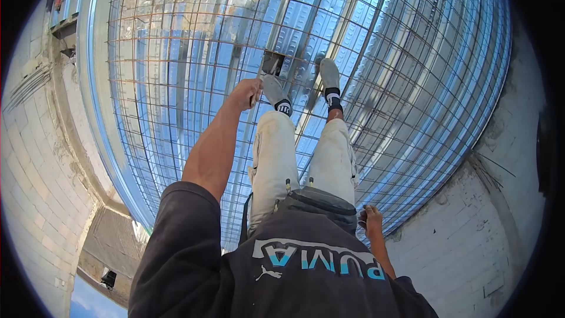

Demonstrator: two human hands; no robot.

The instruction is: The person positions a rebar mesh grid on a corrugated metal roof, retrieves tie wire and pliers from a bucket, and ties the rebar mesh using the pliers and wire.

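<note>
My left hand [247,93] is stretched forward, just left of my left shoe [273,89], with its fingers curled; what they hold, if anything, is hidden. Near my right hip, beside the dark waist bag [321,200], my right hand [371,219] is raised with fingers bent together, and I cannot make out anything in it. Under my feet lies a rusty wire mesh [176,40] over shiny corrugated metal decking [412,112]. A small dark square opening [272,63] shows in the decking just ahead of my left shoe.
Pale block walls [32,171] rise on the left and right [465,229]. Thin rebar ends [29,87] stick out by the left wall, and more bars [485,174] lie at the right edge. My right shoe [329,73] stands on the mesh.
</note>
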